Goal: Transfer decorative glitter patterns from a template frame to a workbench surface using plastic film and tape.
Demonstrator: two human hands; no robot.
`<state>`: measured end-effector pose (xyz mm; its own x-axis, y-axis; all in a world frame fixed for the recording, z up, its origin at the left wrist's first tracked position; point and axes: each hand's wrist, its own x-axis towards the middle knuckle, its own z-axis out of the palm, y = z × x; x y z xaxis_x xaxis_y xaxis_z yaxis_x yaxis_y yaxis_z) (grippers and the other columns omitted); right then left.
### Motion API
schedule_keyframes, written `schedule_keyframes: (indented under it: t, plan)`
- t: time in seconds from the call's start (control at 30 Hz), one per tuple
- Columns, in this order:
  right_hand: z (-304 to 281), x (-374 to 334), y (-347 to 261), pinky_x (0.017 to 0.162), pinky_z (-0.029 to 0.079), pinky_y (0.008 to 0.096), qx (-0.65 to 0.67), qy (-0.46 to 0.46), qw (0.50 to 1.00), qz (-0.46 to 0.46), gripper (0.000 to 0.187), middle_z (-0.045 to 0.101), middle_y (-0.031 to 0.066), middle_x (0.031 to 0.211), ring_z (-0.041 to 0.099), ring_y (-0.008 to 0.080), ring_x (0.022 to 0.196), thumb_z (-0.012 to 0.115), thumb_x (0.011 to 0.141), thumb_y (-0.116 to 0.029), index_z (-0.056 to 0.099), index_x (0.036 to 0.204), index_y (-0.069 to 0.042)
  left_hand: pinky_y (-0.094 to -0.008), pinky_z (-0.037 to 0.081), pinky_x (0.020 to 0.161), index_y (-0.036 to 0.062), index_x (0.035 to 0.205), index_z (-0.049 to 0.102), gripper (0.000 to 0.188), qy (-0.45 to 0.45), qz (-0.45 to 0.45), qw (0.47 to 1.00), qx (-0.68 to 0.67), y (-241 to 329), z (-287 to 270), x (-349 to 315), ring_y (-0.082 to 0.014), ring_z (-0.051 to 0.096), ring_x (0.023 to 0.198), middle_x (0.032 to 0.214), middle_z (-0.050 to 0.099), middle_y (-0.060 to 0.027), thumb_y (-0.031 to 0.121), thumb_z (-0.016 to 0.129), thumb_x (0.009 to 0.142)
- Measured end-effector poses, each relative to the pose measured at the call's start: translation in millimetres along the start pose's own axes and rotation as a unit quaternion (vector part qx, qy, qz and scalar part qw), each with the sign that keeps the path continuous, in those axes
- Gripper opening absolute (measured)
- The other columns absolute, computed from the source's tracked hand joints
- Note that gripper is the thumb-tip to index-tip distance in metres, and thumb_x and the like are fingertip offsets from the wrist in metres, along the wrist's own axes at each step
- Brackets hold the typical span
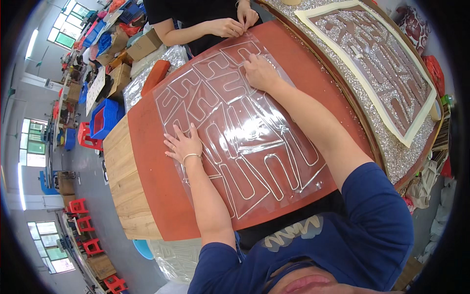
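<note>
A clear plastic sheet (245, 132) with raised white outline shapes lies on a red-brown mat (156, 196) over a wooden table (125, 186). My left hand (182, 144) rests flat on the sheet's left edge, fingers spread, a bracelet on the wrist. My right hand (261, 72) presses on the sheet near its far end, fingers curled down on an outline. Across the table another person's hands (232, 22) pinch the sheet's far edge.
A large framed panel (391, 73) of glittery silver with red-brown shapes lies to the right. Cardboard boxes (142, 46), blue crates (105, 117) and red stools (85, 223) stand on the floor at left. A red-brown roll (155, 76) lies beside the sheet.
</note>
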<state>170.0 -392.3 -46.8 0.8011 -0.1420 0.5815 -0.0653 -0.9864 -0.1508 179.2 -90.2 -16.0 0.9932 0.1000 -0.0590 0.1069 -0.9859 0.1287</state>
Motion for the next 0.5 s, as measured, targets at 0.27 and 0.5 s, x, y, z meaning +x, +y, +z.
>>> schedule_keyframes:
  t: [0.27,0.5]
  plan:
    - [15,25,0,0.063,0.051,0.0349,-0.102,-0.053,0.993,-0.024,0.017,0.058,0.0145,0.08,0.059,0.0267,0.081,0.054,0.074,-0.016,0.066,0.07,-0.004,-0.0547,0.003,0.112,0.019,0.147,0.022,0.073,-0.005,0.004,1.0,-0.001,1,0,1,-0.0343,0.006,0.142,0.153,0.009,-0.0207,0.063,0.03,0.089]
    - [8,17,-7,0.069,0.052,0.0371,-0.025,0.074,0.995,0.056,0.015,0.057,0.0156,0.087,0.057,0.0308,0.088,0.055,0.075,-0.015,0.061,0.078,-0.001,-0.0575,0.002,0.11,0.0167,0.147,0.023,0.073,-0.008,0.004,1.0,-0.017,-7,1,4,-0.0377,0.005,0.142,0.152,0.009,-0.0235,0.061,0.032,0.09]
